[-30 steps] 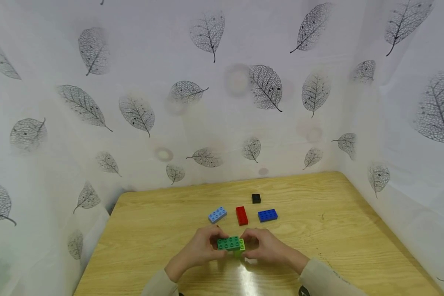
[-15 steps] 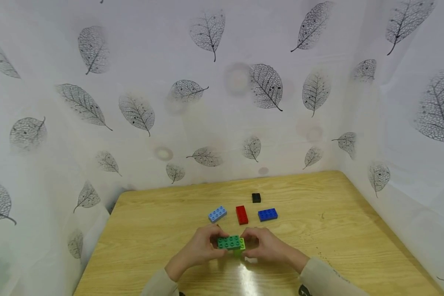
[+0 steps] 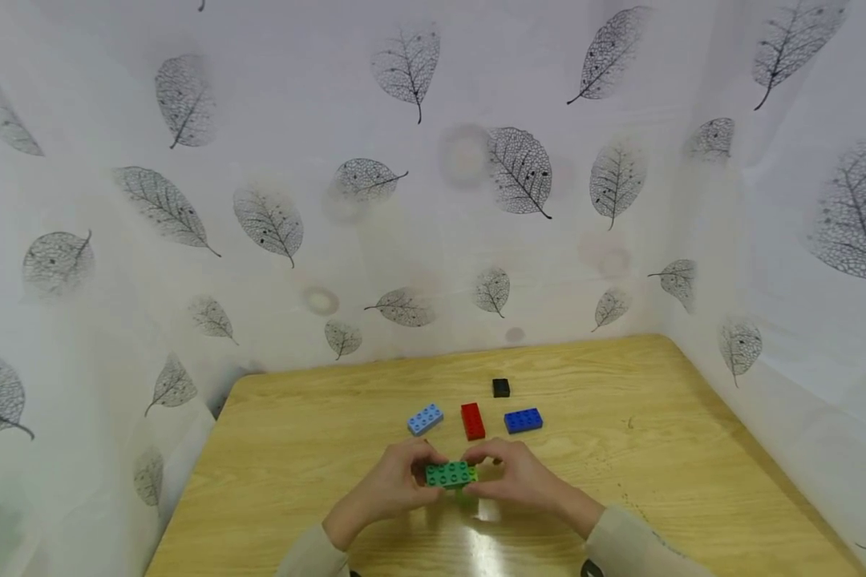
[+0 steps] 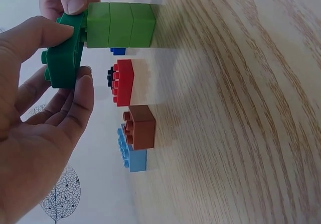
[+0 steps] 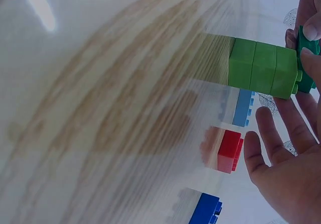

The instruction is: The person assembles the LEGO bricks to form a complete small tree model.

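Observation:
A dark green toy building brick lies over the top of a light green stack of several bricks that stands upright on the table. In the left wrist view the brick is tilted, with a stud of the stack showing in the gap beneath it. My left hand grips the brick's left part between thumb and fingers. My right hand pinches its right end by thumb and index finger, while the other fingers spread beside the stack in the right wrist view. From the head, the stack is mostly hidden.
Beyond the hands on the wooden table lie a light blue brick, a red brick, a dark blue brick and a small black brick. A brown brick stands beside the light blue one. A leaf-patterned curtain surrounds the table.
My right hand has shifted slightly up and left, from the light green stack onto the dark green brick's end. Less of the stack shows now. My left hand stays almost still.

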{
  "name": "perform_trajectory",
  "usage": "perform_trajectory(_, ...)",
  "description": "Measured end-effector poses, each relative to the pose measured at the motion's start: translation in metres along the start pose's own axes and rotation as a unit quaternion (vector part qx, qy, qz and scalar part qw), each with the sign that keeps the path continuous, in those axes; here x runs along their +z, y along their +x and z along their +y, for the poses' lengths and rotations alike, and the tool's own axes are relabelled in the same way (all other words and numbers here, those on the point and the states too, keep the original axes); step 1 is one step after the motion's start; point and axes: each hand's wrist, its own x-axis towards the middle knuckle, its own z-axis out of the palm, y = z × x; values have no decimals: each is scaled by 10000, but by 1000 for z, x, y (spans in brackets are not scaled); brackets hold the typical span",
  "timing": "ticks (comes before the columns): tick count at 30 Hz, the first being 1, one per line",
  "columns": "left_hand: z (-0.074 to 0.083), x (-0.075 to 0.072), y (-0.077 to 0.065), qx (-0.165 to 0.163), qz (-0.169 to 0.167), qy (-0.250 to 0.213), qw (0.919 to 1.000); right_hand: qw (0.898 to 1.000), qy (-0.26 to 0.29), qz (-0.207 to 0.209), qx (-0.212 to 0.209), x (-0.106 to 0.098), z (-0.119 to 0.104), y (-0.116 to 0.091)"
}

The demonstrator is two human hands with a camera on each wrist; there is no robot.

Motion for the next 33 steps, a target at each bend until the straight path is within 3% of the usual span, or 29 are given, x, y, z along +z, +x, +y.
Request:
perform_trajectory(8, -2, 4, 0, 185, -17, 117, 9998, 10000, -61, 10, -27, 2, 0, 3)
perform_trajectory(13, -4, 13, 2, 135, -117, 66, 9998, 9999, -98, -31, -16, 2, 0, 3)
perform_trajectory(24, 1, 16, 4, -27, 6, -267, 9996, 9998, -191, 11, -20, 3, -1, 3)
perform_trajectory(33, -4, 17, 1, -77, 68, -659, 9978, 9997, -236, -59, -26, 3, 1, 0)
